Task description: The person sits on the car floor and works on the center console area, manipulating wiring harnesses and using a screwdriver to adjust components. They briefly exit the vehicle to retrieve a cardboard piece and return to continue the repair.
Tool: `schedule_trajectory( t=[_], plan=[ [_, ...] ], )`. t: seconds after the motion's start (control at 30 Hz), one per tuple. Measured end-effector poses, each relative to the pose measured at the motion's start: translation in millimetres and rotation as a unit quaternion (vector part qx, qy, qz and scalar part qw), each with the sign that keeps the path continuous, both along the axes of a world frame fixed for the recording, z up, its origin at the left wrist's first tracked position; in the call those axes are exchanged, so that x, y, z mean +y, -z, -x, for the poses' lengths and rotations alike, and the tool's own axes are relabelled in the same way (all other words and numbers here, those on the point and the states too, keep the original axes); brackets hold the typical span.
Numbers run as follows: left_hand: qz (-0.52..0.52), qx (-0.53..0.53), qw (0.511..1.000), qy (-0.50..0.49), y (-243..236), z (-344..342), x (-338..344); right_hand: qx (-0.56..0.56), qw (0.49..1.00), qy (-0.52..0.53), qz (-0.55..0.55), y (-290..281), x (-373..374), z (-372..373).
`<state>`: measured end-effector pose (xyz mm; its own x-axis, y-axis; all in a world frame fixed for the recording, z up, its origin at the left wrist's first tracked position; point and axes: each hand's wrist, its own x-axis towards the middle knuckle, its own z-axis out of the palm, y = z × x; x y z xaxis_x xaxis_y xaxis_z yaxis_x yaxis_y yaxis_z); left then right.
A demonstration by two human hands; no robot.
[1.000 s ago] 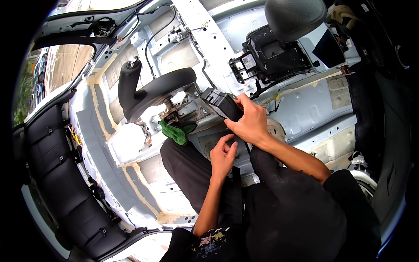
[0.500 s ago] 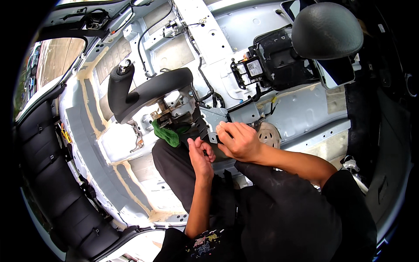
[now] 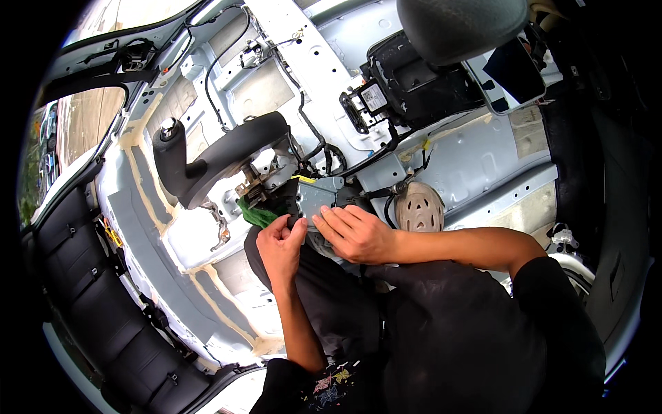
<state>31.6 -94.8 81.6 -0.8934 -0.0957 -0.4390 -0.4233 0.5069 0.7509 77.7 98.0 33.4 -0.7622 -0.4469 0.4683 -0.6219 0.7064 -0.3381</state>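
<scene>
A flat grey metal box-like module [image 3: 323,198], with a black side and a yellow strip along its far edge, is tilted above my lap. My left hand [image 3: 278,250] pinches at its near left corner, thumb against fingers. From the right, my right hand [image 3: 355,236] grips its near edge, fingertips on the grey face. The module's underside is hidden. Just beyond my left hand a green cloth [image 3: 256,212] lies bunched near my knee. Behind it stands a black curved lever [image 3: 234,153] with a silver-capped knob.
I sit in a stripped car interior with bare metal floor [image 3: 476,172]. Black wiring [image 3: 310,131] runs over it. A tan perforated clog [image 3: 420,207] is right of my hands. Farther off are a black housing [image 3: 420,76] and a dark dome [image 3: 462,27]. A black seat [image 3: 89,276] lies left.
The module has turned so its grey face shows more and its yellow strip appears. Both hands have shifted left; my left hand has come up to its corner. The view has shifted slightly.
</scene>
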Motion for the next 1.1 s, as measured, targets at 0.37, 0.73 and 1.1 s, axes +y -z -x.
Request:
schedule_trajectory(
  t=[0.37,0.73,1.1],
  plan=[
    [-0.160,0.075,0.981,-0.074,49.7,-47.0,-3.9,-0.042,0.997,-0.057,0.037,20.3,4.1,-9.1],
    [-0.207,0.066,0.968,-0.122,58.5,-39.2,-1.1,-0.161,0.935,0.114,0.294,20.8,15.6,63.1],
    [-0.306,0.010,0.938,-0.162,66.7,-33.9,-4.6,-0.273,0.911,0.118,0.285,30.9,7.8,83.0]
  ],
)
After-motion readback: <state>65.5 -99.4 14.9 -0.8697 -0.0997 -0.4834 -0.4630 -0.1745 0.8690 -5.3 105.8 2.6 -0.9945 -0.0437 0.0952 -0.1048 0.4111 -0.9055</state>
